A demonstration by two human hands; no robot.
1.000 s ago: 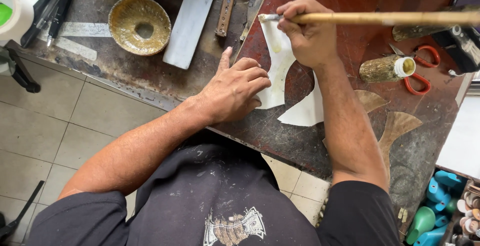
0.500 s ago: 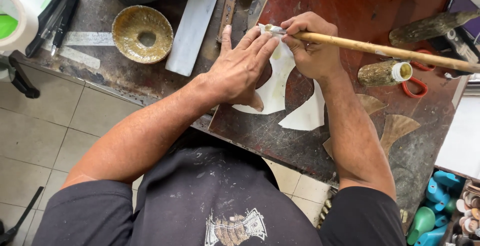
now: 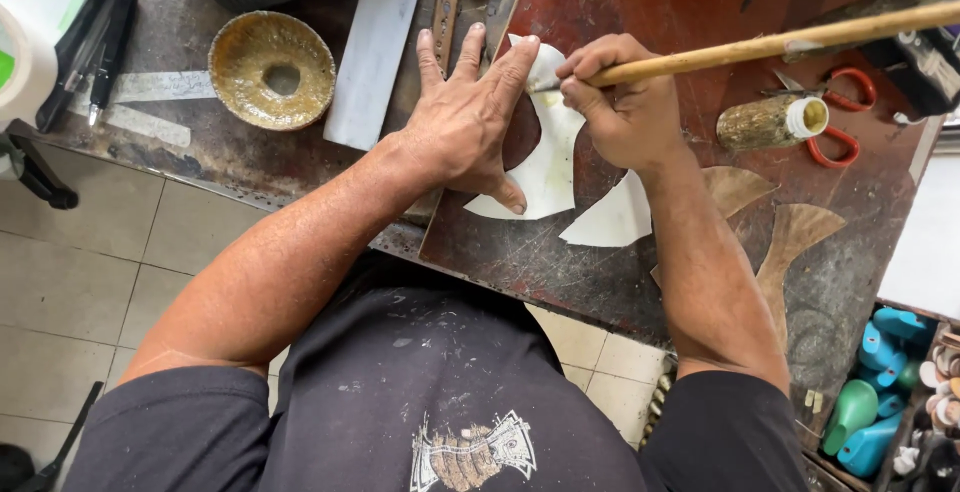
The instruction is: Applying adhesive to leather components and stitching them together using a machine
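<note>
My left hand [image 3: 468,124] lies flat with fingers spread, pressing down a white curved cut-out piece [image 3: 548,167] on the dark red board [image 3: 700,12]. My right hand [image 3: 625,112] grips a long wooden-handled tool [image 3: 790,42], its tip touching the top edge of the white piece beside my left fingertips. A second white piece [image 3: 618,217] lies under my right wrist. Two brown fan-shaped pieces [image 3: 790,242] rest to the right of my forearm.
A worn brass-coloured bowl [image 3: 271,70] and a long pale flat bar [image 3: 375,47] sit at the left. A small bottle with a white cap [image 3: 765,122] and red-handled scissors [image 3: 845,122] lie at the right. Teal and green bottles [image 3: 875,392] fill a bin at the lower right.
My left hand slid up from the piece's lower part and spread flat over it. The tool's handle tipped from level to slanting, and its tip stayed on the top edge.
</note>
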